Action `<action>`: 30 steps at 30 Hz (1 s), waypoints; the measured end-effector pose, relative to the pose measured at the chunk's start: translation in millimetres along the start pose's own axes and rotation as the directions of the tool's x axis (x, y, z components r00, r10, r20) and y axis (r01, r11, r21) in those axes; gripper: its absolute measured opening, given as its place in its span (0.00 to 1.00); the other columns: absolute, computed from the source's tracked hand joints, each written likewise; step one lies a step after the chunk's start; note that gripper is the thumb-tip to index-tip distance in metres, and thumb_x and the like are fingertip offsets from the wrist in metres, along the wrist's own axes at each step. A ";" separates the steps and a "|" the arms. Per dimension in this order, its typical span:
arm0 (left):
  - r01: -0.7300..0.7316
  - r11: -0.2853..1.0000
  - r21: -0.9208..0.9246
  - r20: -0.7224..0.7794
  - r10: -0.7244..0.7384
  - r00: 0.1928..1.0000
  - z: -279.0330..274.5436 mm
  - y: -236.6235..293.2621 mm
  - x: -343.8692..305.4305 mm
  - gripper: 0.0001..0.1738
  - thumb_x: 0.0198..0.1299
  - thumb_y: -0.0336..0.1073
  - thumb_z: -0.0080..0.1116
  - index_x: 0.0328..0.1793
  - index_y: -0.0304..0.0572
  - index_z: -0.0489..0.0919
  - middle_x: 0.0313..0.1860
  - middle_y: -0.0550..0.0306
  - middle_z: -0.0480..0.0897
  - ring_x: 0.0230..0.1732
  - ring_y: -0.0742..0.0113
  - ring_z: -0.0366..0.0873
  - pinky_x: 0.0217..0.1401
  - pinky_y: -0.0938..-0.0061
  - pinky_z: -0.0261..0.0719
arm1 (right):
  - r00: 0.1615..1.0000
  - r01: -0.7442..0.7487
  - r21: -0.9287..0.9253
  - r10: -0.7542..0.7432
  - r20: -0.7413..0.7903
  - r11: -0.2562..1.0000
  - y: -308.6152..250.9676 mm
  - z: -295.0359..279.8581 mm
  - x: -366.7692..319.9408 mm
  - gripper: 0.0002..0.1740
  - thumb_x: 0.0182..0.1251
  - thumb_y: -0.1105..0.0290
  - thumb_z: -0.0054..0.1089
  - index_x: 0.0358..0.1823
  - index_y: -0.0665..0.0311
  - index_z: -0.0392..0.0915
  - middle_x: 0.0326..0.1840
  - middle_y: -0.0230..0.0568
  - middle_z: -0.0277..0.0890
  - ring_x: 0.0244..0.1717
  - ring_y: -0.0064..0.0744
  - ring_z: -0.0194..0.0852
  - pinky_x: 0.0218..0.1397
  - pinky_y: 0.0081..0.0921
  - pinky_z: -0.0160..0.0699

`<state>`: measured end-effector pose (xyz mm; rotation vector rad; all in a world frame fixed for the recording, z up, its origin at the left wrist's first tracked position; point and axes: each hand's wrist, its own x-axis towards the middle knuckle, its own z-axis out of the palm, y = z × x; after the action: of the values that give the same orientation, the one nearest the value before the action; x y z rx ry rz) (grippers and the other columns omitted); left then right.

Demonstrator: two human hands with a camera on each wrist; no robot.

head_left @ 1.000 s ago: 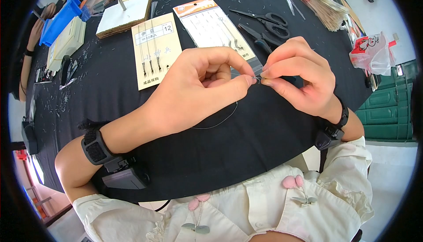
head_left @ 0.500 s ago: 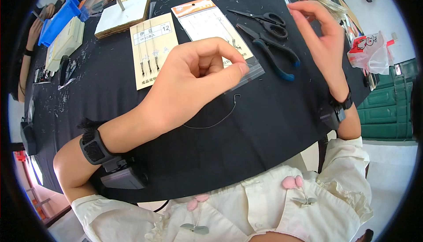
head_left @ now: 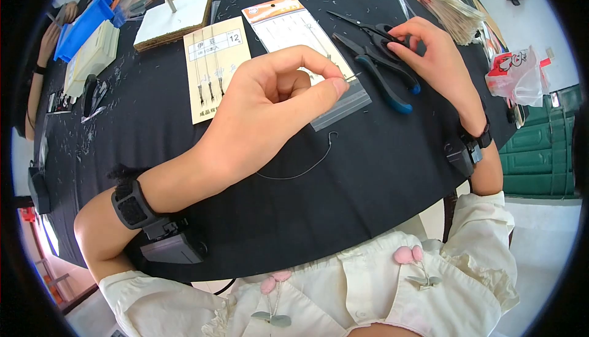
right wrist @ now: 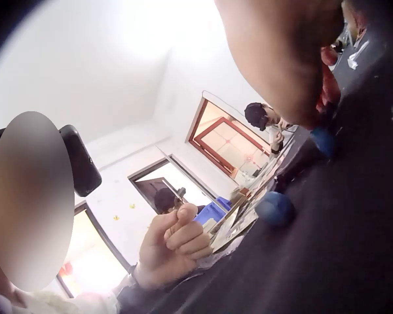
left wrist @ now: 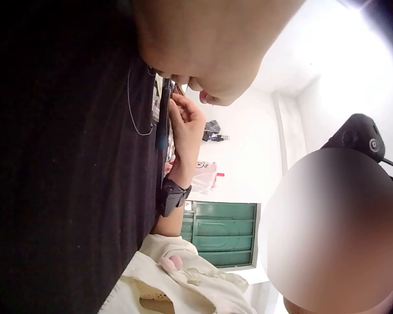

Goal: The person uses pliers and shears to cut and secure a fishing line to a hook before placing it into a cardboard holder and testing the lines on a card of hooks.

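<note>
In the head view the left hand (head_left: 261, 107) pinches a small thin item (head_left: 352, 78) between thumb and forefinger; its exact shape is too small to tell. The right hand (head_left: 438, 70) has its fingers and thumb at the handles of the black scissors (head_left: 368, 28), gripping them. Just below lie blue-handled pliers (head_left: 383, 85), partly under the scissors. A hook on a dark line (head_left: 307, 170) curves over the cloth below the left hand. Behind that hand are a hook card (head_left: 199, 61) marked 12 and a clear packet with an orange top (head_left: 273, 10).
A white-topped block (head_left: 172, 24) with a metal rod stands at the back left, near a blue bin (head_left: 92, 21) and stacked cards (head_left: 92, 58). Card piles (head_left: 448, 15) and a plastic bag (head_left: 518, 76) lie at the right. Another person's arm (head_left: 43, 61) is at far left.
The right hand left the left hand's fingertips, reached to the back right, then came back to the scissors, which have shifted slightly. The left hand has stayed nearly in place, still pinching.
</note>
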<state>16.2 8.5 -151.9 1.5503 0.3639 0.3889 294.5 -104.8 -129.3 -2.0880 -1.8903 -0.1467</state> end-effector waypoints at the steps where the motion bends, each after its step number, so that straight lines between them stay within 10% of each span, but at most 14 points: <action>1: -0.009 1.000 -0.013 0.000 0.009 1.000 -0.2 -0.1 0.2 0.07 0.70 0.34 0.60 0.49 0.42 0.81 0.42 0.64 0.84 0.42 0.83 0.75 0.44 0.85 0.69 | 1.000 0.001 0.000 -0.001 -0.001 1.000 -1.5 -0.5 -0.4 0.16 0.66 0.63 0.68 0.52 0.62 0.82 0.40 0.36 0.80 0.33 0.26 0.74 0.37 0.24 0.75; 4: -0.006 0.997 -0.083 0.017 0.007 1.000 -2.0 4.2 -1.7 0.08 0.70 0.36 0.60 0.50 0.42 0.81 0.37 0.68 0.82 0.33 0.87 0.68 0.35 0.86 0.61 | 0.989 -0.101 0.053 0.106 -0.105 0.993 -12.9 -3.9 -4.5 0.13 0.67 0.67 0.67 0.49 0.64 0.82 0.41 0.34 0.82 0.33 0.21 0.75 0.36 0.21 0.75; 6: -0.017 0.987 -0.157 -0.011 0.015 1.000 -1.9 3.2 -1.5 0.08 0.70 0.36 0.60 0.50 0.42 0.81 0.33 0.70 0.79 0.30 0.87 0.62 0.32 0.86 0.56 | 0.972 -0.052 0.682 0.193 -0.132 0.729 -27.1 -9.6 -5.8 0.09 0.67 0.71 0.65 0.46 0.66 0.81 0.42 0.33 0.84 0.34 0.17 0.76 0.35 0.17 0.76; 8: -0.029 0.973 -0.230 -0.038 0.021 0.999 0.1 2.0 -0.4 0.09 0.71 0.37 0.59 0.51 0.42 0.81 0.30 0.73 0.76 0.26 0.88 0.57 0.29 0.86 0.51 | 0.973 -0.045 0.742 0.197 -0.119 0.669 -44.4 -16.5 -16.6 0.10 0.63 0.75 0.69 0.43 0.68 0.80 0.41 0.31 0.84 0.34 0.14 0.75 0.36 0.13 0.75; 12: -0.047 0.973 -0.228 -0.122 0.020 0.992 4.8 3.3 -2.3 0.09 0.71 0.37 0.59 0.51 0.42 0.81 0.25 0.76 0.69 0.24 0.87 0.52 0.28 0.86 0.48 | 0.949 0.296 0.363 -0.229 -0.217 0.883 -51.2 -17.2 -29.6 0.21 0.47 0.75 0.82 0.39 0.68 0.77 0.35 0.33 0.82 0.23 0.12 0.70 0.28 0.11 0.70; 18: -0.069 0.952 -0.298 -0.094 0.043 0.995 2.2 -0.8 -1.8 0.09 0.70 0.37 0.59 0.51 0.43 0.81 0.36 0.69 0.80 0.25 0.87 0.55 0.28 0.86 0.51 | 0.936 0.333 0.262 -0.284 -0.207 0.906 -74.8 -21.2 -21.6 0.27 0.40 0.64 0.84 0.37 0.65 0.75 0.31 0.35 0.75 0.29 0.28 0.73 0.33 0.22 0.72; 21: -0.063 0.955 -0.291 -0.095 0.037 0.995 0.6 0.1 -2.2 0.09 0.71 0.37 0.59 0.53 0.44 0.81 0.43 0.65 0.84 0.26 0.87 0.56 0.28 0.86 0.53 | 0.912 0.340 -0.105 -0.355 -0.207 0.935 -72.9 -15.9 -22.7 0.26 0.38 0.66 0.82 0.38 0.65 0.76 0.31 0.37 0.74 0.28 0.36 0.70 0.31 0.27 0.70; 30: -0.086 0.959 -0.271 -0.078 0.067 0.995 -0.8 -3.0 -3.2 0.10 0.71 0.37 0.59 0.54 0.45 0.81 0.41 0.66 0.84 0.28 0.86 0.59 0.29 0.85 0.54 | 0.889 0.333 -0.222 -0.384 -0.250 0.916 -71.5 -12.8 -22.2 0.22 0.41 0.66 0.80 0.35 0.66 0.78 0.28 0.36 0.74 0.25 0.34 0.71 0.29 0.27 0.70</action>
<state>13.0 7.8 -155.0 1.2844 0.2898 0.5317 223.2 -124.5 -111.7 -1.6716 -2.1156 -0.6890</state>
